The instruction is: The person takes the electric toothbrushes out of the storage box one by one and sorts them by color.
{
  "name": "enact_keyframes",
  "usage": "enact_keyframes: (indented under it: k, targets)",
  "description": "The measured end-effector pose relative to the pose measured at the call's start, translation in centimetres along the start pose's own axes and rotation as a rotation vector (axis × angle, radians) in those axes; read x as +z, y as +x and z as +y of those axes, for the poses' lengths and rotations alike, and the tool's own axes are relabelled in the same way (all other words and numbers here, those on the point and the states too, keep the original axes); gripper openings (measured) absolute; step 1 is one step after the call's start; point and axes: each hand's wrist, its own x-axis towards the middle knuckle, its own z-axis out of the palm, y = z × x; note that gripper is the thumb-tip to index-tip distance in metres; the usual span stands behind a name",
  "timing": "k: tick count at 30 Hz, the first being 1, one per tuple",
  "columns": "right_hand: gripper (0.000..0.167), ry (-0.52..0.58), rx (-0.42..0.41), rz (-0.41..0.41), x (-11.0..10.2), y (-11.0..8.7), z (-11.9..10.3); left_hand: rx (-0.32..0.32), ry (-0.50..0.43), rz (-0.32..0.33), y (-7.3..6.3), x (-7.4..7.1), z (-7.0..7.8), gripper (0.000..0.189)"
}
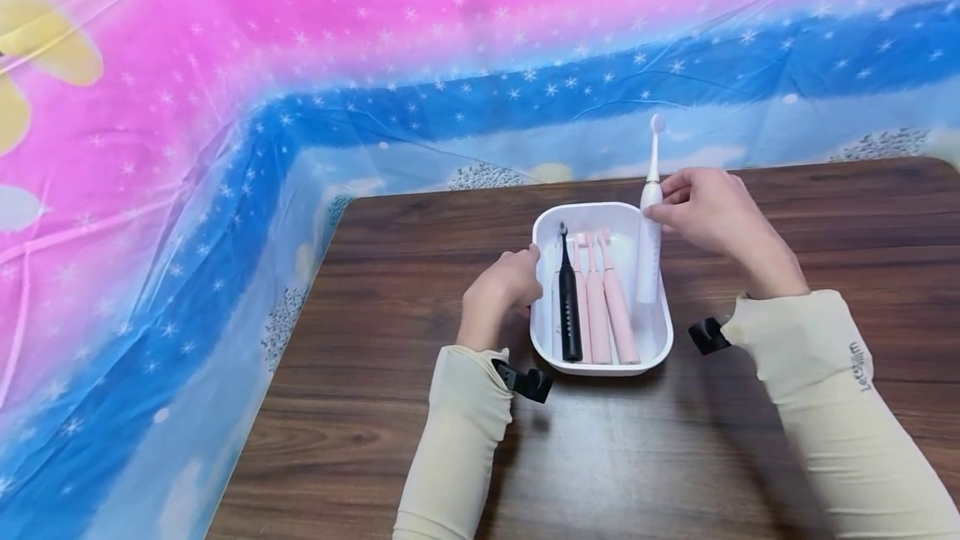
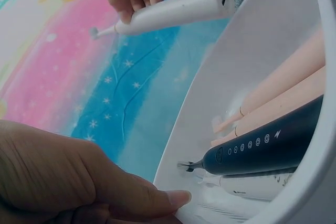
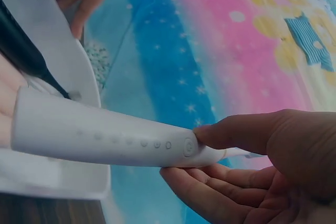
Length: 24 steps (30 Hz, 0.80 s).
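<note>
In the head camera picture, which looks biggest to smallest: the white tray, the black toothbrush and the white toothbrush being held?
1. white tray
2. white toothbrush, held upright by the right hand
3. black toothbrush, slightly shorter, though its angle makes that unsure.

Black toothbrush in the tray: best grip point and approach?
Pinch the black toothbrush at mid-handle from straight above. It lies flat in the white tray, a pink toothbrush tight on one side, so only the top is free; the neck is too thin.

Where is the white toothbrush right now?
In the head view, the white toothbrush stands upright at the right side of the tray, pinched near its neck by the right hand, beside the pink toothbrushes.
</note>
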Motion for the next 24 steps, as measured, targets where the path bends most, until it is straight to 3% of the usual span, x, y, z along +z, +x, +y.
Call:
enact_keyframes:
  k: [12,24]
  targets:
    - [0.039,0.041,0.012,0.103,-1.8,0.2,1.6,0.001,0.015,0.008,0.1,0.1,0.0,0.069]
    - [0.041,0.039,-0.001,0.250,-1.6,0.2,3.6,0.011,0.039,0.014,-0.2,0.2,0.0,0.068]
